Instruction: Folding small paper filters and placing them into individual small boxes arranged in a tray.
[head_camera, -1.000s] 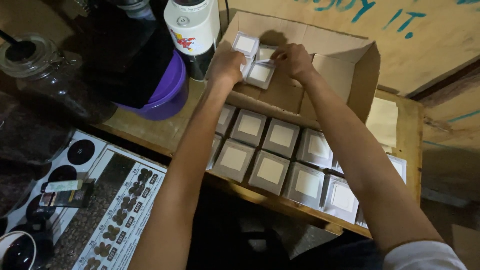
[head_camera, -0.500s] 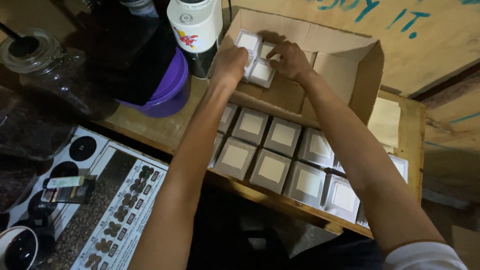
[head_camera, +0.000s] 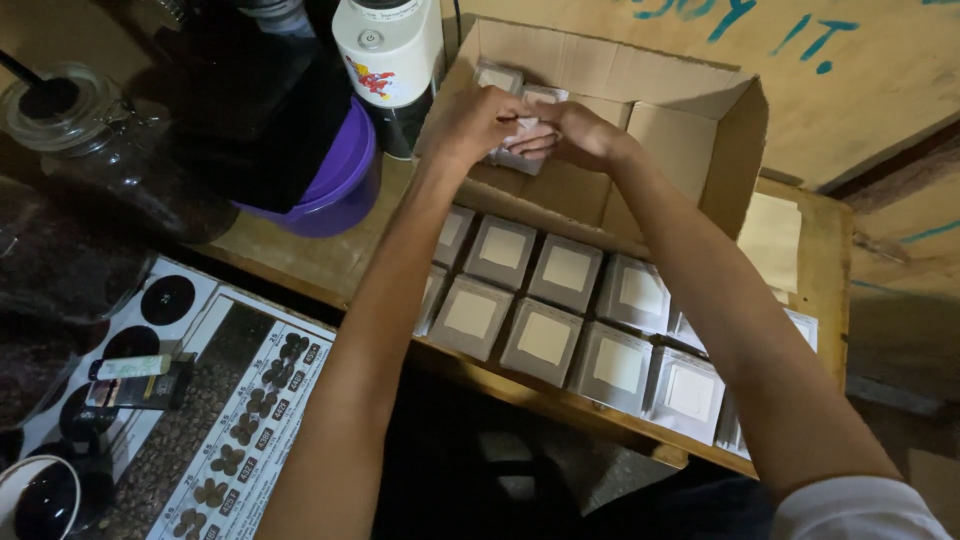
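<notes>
Both sets of fingers (head_camera: 528, 138) pinch one small packet (head_camera: 520, 158) inside the cardboard box (head_camera: 690, 130). The left hand (head_camera: 470, 120) and the right hand (head_camera: 585, 135) meet over it, near the box's back wall. This looks like the packing step. Next, the packet needs a snug, flat spot beside the others. More packets (head_camera: 560, 300) wait in rows on the tabletop (head_camera: 300, 255).
</notes>
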